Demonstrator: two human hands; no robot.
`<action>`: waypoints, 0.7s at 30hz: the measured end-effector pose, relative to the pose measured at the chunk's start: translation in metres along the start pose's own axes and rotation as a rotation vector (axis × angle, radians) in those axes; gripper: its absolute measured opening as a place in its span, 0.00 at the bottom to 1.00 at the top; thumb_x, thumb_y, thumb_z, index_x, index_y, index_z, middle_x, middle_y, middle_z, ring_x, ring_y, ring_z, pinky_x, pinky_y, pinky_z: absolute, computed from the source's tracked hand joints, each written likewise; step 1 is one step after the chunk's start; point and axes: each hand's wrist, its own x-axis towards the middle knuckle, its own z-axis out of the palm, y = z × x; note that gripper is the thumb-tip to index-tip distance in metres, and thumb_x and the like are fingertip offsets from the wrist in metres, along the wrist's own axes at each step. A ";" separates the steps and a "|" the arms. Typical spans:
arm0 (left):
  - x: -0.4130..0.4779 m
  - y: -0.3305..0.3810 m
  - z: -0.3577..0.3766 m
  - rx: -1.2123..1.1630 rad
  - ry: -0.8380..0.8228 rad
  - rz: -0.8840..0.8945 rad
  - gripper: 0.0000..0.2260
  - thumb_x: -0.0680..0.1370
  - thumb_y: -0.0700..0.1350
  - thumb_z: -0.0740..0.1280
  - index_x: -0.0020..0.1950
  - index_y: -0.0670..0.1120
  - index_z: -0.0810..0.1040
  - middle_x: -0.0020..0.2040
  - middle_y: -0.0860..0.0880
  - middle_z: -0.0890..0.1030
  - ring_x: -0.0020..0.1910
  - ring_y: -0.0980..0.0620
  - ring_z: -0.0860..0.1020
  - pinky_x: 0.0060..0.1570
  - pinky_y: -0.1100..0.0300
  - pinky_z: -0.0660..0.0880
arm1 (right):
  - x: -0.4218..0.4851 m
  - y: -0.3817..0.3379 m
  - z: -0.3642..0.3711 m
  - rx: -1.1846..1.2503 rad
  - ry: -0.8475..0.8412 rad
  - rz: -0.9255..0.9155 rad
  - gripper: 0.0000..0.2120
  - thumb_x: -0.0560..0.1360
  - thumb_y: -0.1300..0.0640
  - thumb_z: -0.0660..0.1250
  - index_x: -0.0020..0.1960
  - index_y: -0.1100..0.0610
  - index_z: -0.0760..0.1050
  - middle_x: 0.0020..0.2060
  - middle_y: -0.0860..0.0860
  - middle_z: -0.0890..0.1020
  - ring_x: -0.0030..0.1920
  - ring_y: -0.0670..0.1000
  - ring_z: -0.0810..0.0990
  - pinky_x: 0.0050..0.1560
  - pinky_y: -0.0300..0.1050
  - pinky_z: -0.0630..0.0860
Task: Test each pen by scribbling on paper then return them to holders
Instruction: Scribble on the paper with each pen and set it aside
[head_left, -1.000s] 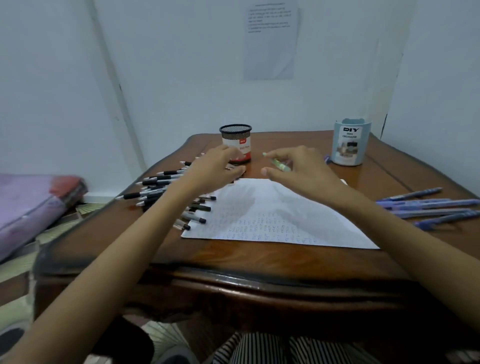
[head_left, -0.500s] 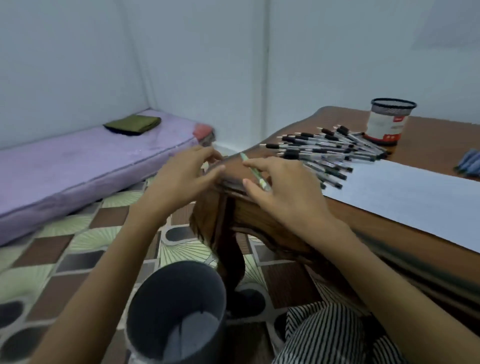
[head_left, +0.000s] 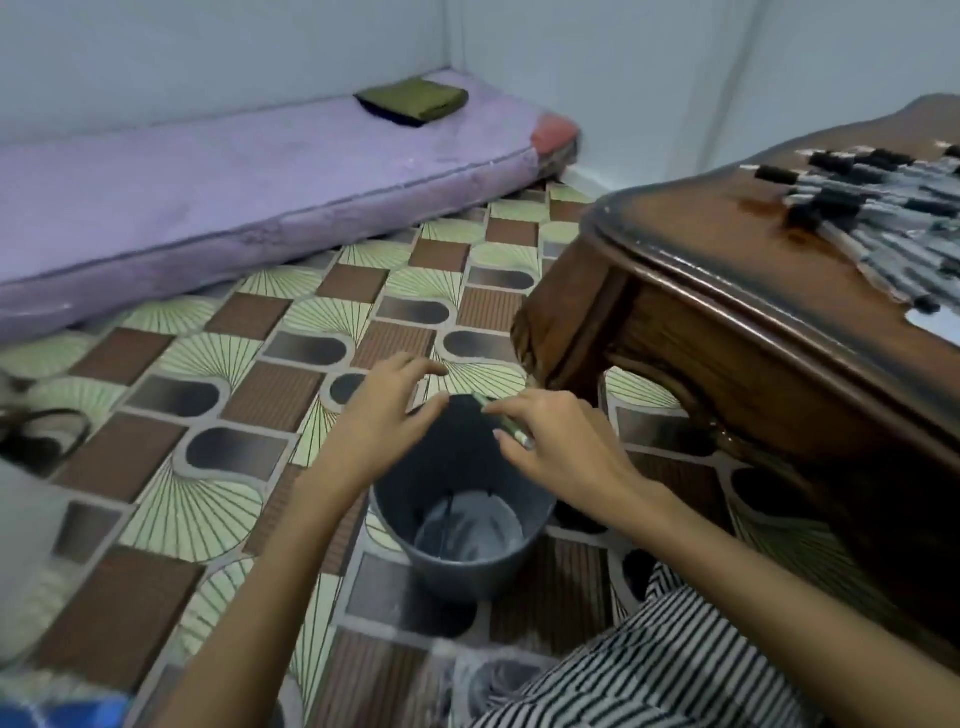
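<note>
Just below the centre of the frame, the right hand (head_left: 561, 447) pinches a thin green pen (head_left: 506, 423) between thumb and fingertips, over the far rim of a dark grey bin (head_left: 447, 577) that stands on the patterned floor (head_left: 208, 364). The pen's long axis runs diagonally, from upper left to lower right; its upper-left end juts past the fingertips above the bin's mouth, and a pale end shows at the lower right by the thumb. Which end is the writing tip cannot be told through the blur. Left of it, the left hand (head_left: 389, 410) hangs with its fingers spread and loosely curved, grasping nothing; its thumb lies close to the bin's rim, though whether they touch is unclear. Something pale lies at the bottom of the bin, too smeared to identify. At the right edge a dark wooden table (head_left: 727, 291) is cut off by the frame, and a pile of black-capped pens (head_left: 872, 208) on it is blurred and partly cropped. A purple mattress (head_left: 234, 176) with a folded green cloth (head_left: 413, 98) fills the upper left. Striped clothing (head_left: 649, 665) shows at the bottom.
</note>
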 end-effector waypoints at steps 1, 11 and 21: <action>-0.005 -0.006 0.008 0.001 -0.002 -0.020 0.12 0.78 0.46 0.65 0.59 0.43 0.76 0.56 0.46 0.77 0.58 0.48 0.73 0.57 0.60 0.66 | 0.000 0.001 0.009 -0.012 -0.031 -0.002 0.16 0.78 0.51 0.61 0.66 0.48 0.73 0.58 0.47 0.79 0.58 0.50 0.77 0.51 0.44 0.73; -0.008 -0.015 0.035 -0.031 0.002 -0.145 0.12 0.78 0.40 0.63 0.60 0.42 0.76 0.56 0.45 0.77 0.56 0.48 0.74 0.58 0.55 0.69 | 0.004 0.019 0.040 -0.006 -0.189 -0.040 0.19 0.78 0.49 0.62 0.68 0.51 0.70 0.61 0.48 0.75 0.65 0.48 0.67 0.57 0.42 0.70; 0.052 0.054 -0.012 -0.145 0.189 0.183 0.10 0.78 0.43 0.62 0.56 0.44 0.78 0.52 0.49 0.79 0.52 0.52 0.77 0.53 0.58 0.73 | -0.009 0.005 -0.082 -0.206 0.258 -0.082 0.15 0.78 0.52 0.62 0.63 0.51 0.75 0.57 0.49 0.77 0.59 0.51 0.70 0.55 0.48 0.72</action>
